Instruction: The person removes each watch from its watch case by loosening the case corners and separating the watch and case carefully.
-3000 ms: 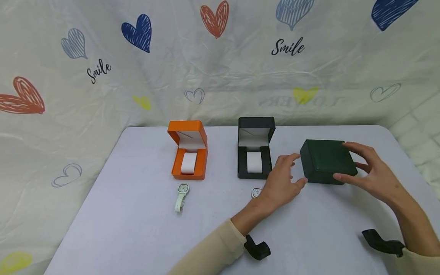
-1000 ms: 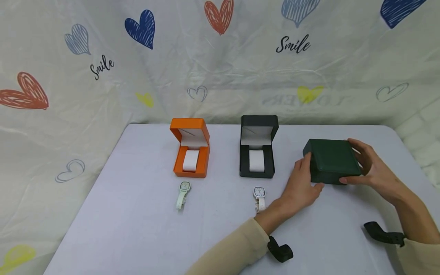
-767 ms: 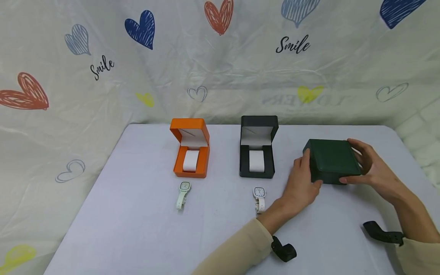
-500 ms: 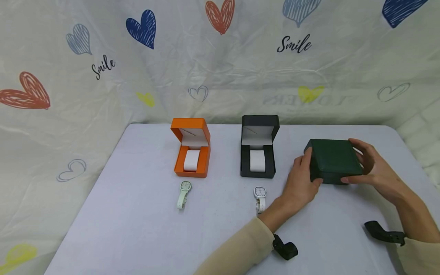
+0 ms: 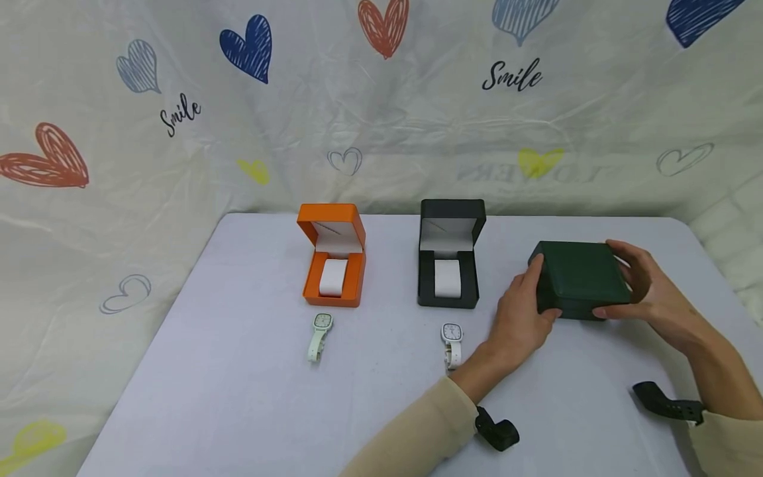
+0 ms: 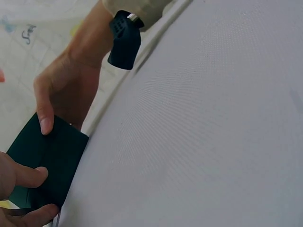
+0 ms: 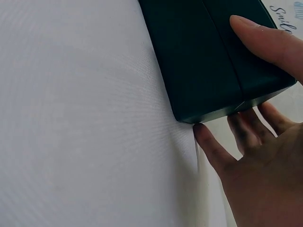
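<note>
A closed green box [image 5: 583, 273] lies on the right part of the table. My left hand [image 5: 517, 318] holds its left side, thumb at the lower front corner. From the other side my right hand [image 5: 652, 298] grips the box, with the thumb [image 7: 265, 41] on the front face and fingers [image 7: 215, 146] at the right end. The left wrist view shows both hands round the green box [image 6: 61, 156]. A seam runs along the box [image 7: 203, 56] in the right wrist view. A white watch [image 5: 452, 343] lies near my left forearm.
Two opened watch boxes stand at the back of the white table [image 5: 250, 397], an orange one [image 5: 352, 278] and a black one [image 5: 469, 281]. Each holds a white cushion. A pale green watch [image 5: 319, 336] lies before the orange box. A heart-printed sheet [image 5: 417, 119] hangs behind.
My left hand has moved right onto the green box, uncovering more of the white watch. My right hand has drawn closer round the box's right side. Little has changed in the last second.
</note>
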`<state>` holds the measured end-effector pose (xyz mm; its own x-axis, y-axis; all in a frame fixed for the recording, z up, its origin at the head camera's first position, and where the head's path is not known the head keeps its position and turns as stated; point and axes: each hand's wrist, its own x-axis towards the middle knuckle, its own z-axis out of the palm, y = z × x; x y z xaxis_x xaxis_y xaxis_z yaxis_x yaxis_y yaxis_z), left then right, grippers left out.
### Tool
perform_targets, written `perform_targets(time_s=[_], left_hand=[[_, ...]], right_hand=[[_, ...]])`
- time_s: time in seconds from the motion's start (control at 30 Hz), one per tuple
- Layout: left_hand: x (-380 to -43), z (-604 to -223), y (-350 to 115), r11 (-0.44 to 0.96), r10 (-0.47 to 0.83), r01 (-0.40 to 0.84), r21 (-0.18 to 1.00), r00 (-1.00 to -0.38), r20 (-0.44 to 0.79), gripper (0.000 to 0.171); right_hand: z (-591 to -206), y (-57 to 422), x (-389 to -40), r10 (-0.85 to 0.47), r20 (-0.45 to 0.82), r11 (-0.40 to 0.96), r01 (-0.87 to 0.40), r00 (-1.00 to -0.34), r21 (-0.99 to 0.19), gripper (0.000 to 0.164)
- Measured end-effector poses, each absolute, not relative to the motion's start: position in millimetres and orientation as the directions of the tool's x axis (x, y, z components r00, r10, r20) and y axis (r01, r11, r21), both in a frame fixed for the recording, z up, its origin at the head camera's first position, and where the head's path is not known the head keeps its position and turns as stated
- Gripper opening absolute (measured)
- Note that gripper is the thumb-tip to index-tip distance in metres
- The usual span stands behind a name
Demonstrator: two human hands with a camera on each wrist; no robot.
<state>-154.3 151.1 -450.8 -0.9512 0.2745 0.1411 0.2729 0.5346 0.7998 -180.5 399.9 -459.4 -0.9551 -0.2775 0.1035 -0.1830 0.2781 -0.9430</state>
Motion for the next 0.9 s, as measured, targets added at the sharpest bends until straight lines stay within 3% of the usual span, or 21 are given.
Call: perform_targets(time_s=[0.6, 0.9], left_hand=[[-155.0, -455.0, 151.5, 0.453, 0.249, 0.310, 0.836, -0.944, 0.215, 0.095], [-156.8, -454.3, 150.0, 0.424, 0.241, 0.290, 0.858, -0.949, 0.202, 0.096]], right_hand=[[-464.7, 400.3, -176.5, -0.247, 0.170, 0.042, -0.186, -0.954, -0.982, 0.110], [-460.9, 398.6, -176.2, -0.206, 0.134, 0.049, -0.147, -0.969, -0.988, 0.101]])
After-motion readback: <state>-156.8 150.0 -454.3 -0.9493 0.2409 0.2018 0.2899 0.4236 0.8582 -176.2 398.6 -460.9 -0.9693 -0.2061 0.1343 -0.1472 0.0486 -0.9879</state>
